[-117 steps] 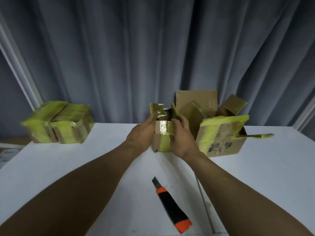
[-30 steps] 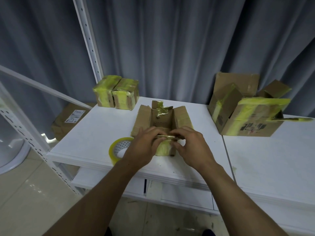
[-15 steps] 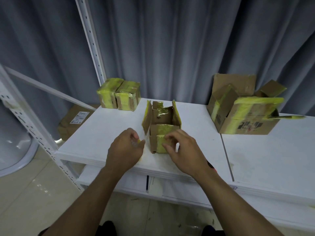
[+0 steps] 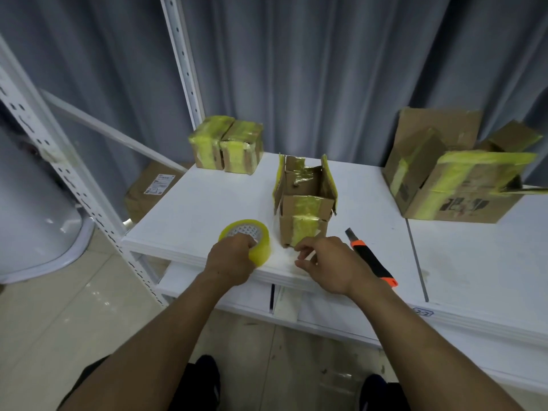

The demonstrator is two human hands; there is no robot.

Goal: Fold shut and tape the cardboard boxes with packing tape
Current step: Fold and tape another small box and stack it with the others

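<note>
The left hand (image 4: 229, 259) has come off the small box (image 4: 302, 226) and now grips the tape roll (image 4: 262, 249). The right hand (image 4: 329, 262) curls nearby, its hold unclear. The flaps (image 4: 329, 182) are not yet folded.

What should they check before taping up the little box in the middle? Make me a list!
1. Is the tape roll in hand? Ok, the left hand grips it.
2. Are the small box flaps folded shut? Not ok, the side flaps stand up.
3. Is a tape end pulled free? Cannot tell; the right hand has its fingers curled by the box front.
4. Is the cutter close? Ok, it lies beside the right hand.
5. Is the box steady on the table? Ok, it stands upright.
</note>
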